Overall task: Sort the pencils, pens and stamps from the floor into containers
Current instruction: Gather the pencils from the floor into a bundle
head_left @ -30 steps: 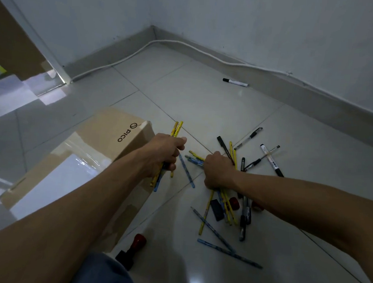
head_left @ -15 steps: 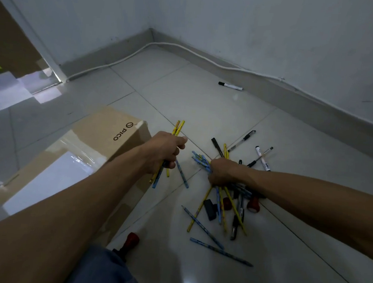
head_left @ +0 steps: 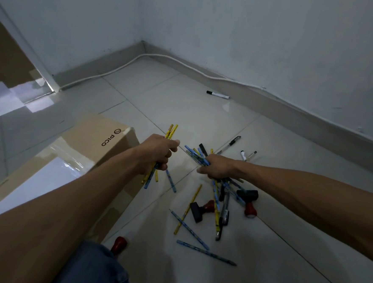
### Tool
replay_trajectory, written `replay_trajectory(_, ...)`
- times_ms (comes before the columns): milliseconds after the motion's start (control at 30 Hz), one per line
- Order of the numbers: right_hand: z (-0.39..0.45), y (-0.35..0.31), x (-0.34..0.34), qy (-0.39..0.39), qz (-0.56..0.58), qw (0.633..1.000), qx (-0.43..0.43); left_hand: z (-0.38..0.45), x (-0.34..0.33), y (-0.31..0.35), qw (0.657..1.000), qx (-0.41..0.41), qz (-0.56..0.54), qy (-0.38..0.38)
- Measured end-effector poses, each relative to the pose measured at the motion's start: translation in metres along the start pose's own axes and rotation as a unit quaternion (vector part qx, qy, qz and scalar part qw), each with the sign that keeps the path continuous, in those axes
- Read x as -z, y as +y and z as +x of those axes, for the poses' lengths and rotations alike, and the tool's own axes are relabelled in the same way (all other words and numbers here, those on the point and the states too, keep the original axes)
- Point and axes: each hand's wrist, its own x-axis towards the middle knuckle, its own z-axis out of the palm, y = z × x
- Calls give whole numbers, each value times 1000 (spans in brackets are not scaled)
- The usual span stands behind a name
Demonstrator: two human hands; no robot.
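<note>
The left hand (head_left: 157,151) had its grip closed around a bundle of yellow and blue wooden pencils (head_left: 157,172), held above the pale tiled floor (head_left: 260,268) beside a brown cardboard box (head_left: 87,154). The right hand (head_left: 216,167) gripped a fistful of blue patterned pencils (head_left: 196,156), their tips fanning toward the left hand. Below it on the floor lay loose yellow and blue pencils (head_left: 188,226), a grey pen (head_left: 224,214) and red-handled black stamps (head_left: 201,208). Farther off, a black-capped white marker (head_left: 217,95) lay near the skirting.
</note>
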Motion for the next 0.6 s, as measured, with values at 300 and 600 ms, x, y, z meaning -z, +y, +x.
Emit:
replay_trajectory(300,-19,8,12,130,23,990,46,-2,-18,9,1000,-11,21,-2)
replay_trajectory(600,-31,0,31,346,164,924,24,-9,-36,16,996,-58,61,-36)
